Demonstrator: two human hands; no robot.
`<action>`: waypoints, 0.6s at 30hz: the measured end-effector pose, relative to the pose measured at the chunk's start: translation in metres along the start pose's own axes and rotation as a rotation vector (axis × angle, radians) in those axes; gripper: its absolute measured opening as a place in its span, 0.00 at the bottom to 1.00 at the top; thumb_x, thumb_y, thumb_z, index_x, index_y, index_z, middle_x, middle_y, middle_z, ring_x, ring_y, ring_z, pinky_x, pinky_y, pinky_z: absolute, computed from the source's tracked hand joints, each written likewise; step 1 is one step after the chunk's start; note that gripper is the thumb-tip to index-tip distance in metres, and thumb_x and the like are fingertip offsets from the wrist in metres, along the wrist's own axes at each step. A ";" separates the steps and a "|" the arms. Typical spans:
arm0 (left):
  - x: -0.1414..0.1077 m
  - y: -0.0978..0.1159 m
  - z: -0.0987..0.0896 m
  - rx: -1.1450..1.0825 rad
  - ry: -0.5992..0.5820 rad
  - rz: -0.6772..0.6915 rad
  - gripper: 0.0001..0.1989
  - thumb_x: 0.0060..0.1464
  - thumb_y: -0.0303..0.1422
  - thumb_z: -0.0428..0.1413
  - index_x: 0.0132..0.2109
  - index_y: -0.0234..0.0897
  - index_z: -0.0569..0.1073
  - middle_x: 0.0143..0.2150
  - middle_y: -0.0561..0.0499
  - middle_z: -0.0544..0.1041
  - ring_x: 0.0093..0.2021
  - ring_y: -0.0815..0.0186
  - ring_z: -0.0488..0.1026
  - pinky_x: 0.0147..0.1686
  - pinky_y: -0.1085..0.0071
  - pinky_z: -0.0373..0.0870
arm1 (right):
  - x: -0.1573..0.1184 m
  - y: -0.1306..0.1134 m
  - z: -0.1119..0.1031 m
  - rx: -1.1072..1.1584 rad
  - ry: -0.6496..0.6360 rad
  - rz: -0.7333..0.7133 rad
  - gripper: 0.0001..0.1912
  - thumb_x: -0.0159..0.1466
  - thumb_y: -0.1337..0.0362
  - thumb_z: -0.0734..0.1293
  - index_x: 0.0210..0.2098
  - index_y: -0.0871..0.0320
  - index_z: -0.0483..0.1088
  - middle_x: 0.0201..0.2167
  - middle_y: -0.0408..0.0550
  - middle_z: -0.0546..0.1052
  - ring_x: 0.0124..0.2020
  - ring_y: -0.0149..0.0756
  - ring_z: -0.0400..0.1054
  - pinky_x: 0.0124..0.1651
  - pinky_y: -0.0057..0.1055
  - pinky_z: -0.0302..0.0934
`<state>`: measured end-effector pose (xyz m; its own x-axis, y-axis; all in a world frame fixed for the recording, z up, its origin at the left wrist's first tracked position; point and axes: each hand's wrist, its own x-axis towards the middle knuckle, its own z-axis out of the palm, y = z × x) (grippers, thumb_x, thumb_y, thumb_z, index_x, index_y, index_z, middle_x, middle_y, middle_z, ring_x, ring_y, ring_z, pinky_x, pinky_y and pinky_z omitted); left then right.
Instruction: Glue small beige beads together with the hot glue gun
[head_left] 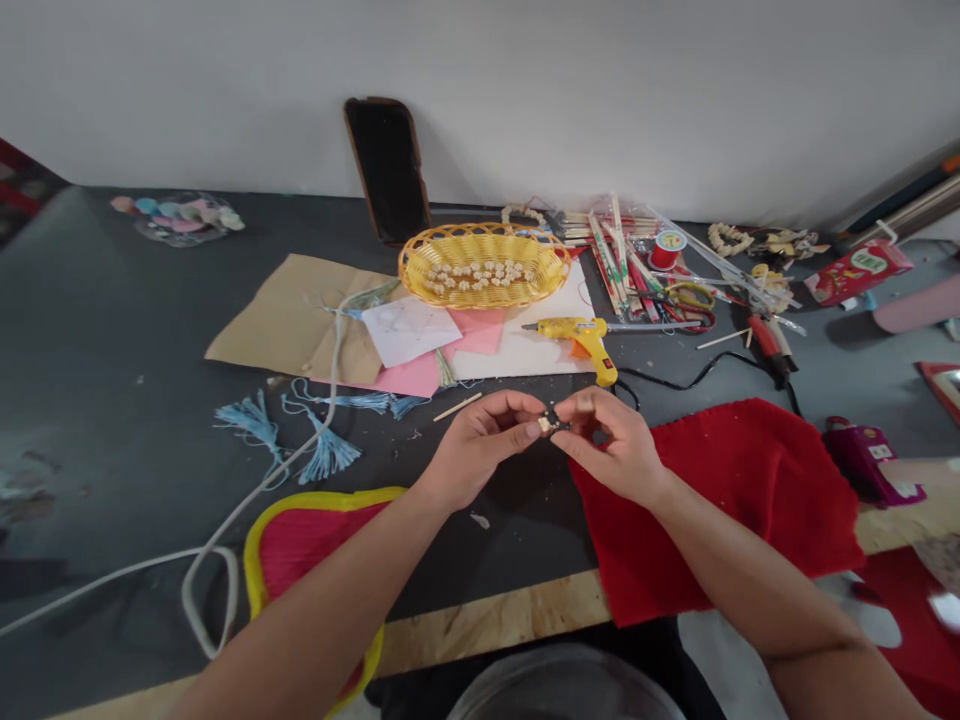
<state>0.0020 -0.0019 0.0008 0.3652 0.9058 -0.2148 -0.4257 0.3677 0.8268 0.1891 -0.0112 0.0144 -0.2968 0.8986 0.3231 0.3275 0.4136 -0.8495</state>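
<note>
Nearest to the wearer, below and to the right of the fingers, a red cloth (750, 490) is spread over the front of the surface (427, 545), partly covered by the right forearm. Below and to the left, a red pad with a yellow border (322, 545) is crossed by the left forearm.

At the centre, a small pale piece (544, 425) is pinched between the thumb and fingers of the left hand (484, 440), while a dark piece (558, 417) is gripped just beside it by the right hand (619, 440). Both grips are narrow, with the fingertips almost meeting. The long axis of either piece cannot be told at this size, nor can it be told whether the two are joined.

Just left of the fingers a thin stick (457, 406) is seen, with blue tassels (326, 455) farther left. Just beyond the fingers lies a yellow glue gun (570, 330); its barrel is set crosswise, nozzle to the left, and its handle is angled back towards the right hand, by far the nearer one.

Farther off, pale flower-like pieces (480, 275) are held in a yellow basket (556, 262). Behind it, left of the fingers, a phone (386, 165) is propped against the wall (487, 100).
</note>
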 end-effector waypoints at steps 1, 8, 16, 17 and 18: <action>0.000 -0.001 0.000 0.003 -0.007 -0.005 0.12 0.45 0.29 0.67 0.39 0.34 0.78 0.31 0.52 0.77 0.28 0.73 0.69 0.28 0.78 0.62 | 0.000 0.001 0.001 0.000 -0.006 -0.006 0.09 0.61 0.65 0.69 0.42 0.57 0.71 0.34 0.47 0.73 0.26 0.27 0.66 0.26 0.25 0.63; -0.002 0.000 0.001 0.094 -0.097 -0.029 0.13 0.51 0.34 0.64 0.43 0.35 0.79 0.32 0.51 0.77 0.28 0.74 0.66 0.29 0.77 0.61 | 0.002 0.003 0.002 0.020 0.002 -0.041 0.05 0.64 0.64 0.68 0.40 0.54 0.74 0.34 0.47 0.75 0.35 0.33 0.71 0.37 0.31 0.68; -0.003 0.001 0.002 0.317 -0.158 -0.037 0.10 0.49 0.36 0.64 0.31 0.33 0.76 0.27 0.55 0.71 0.28 0.73 0.63 0.30 0.75 0.58 | 0.000 0.004 0.004 0.074 0.032 0.031 0.04 0.62 0.64 0.70 0.38 0.54 0.75 0.34 0.46 0.73 0.36 0.33 0.69 0.37 0.30 0.66; -0.003 0.002 0.002 0.356 -0.159 -0.029 0.11 0.49 0.37 0.64 0.30 0.33 0.75 0.25 0.56 0.69 0.27 0.73 0.61 0.29 0.75 0.57 | 0.000 0.004 0.005 0.111 0.023 0.064 0.05 0.61 0.63 0.70 0.38 0.54 0.74 0.34 0.46 0.73 0.36 0.33 0.69 0.37 0.30 0.66; -0.004 0.002 0.002 0.385 -0.167 -0.023 0.12 0.49 0.38 0.64 0.29 0.32 0.74 0.25 0.56 0.69 0.26 0.73 0.61 0.29 0.75 0.57 | -0.001 0.004 0.005 0.158 0.018 0.106 0.05 0.61 0.62 0.70 0.38 0.54 0.74 0.34 0.46 0.73 0.36 0.33 0.69 0.37 0.30 0.66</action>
<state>0.0016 -0.0051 0.0046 0.5133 0.8403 -0.1746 -0.0867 0.2532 0.9635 0.1861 -0.0111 0.0086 -0.2514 0.9390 0.2347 0.2103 0.2897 -0.9337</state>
